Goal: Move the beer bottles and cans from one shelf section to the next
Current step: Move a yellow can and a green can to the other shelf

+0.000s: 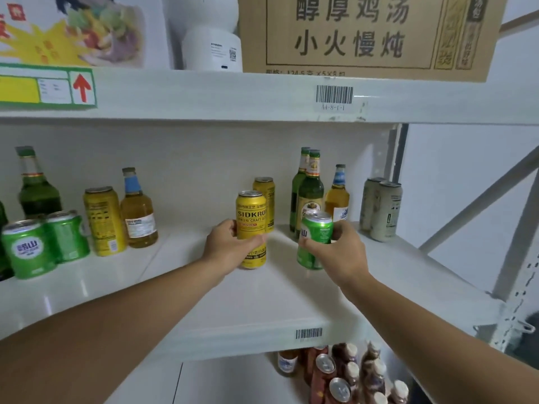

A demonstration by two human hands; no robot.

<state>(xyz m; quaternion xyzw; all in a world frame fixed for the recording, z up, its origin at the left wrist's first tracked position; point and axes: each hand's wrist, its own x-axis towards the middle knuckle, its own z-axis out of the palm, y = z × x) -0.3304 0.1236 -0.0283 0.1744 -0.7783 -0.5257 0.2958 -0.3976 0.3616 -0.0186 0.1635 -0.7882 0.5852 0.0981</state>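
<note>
Yellow can (251, 217) in left hand (226, 243).

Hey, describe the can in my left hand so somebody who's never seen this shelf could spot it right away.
Look at the middle white shelf, under the big cardboard box. Near its centre, the left hand grips a tall yellow can. Unlike the matching yellow can behind it, it is in front and reads SIDKRO; the right hand grips a green can.

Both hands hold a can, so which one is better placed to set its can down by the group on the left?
Probably the left hand. Its yellow can is nearer the left-hand cans, with bare shelf between. The right hand, holding the green can, would have to cross over.
</note>
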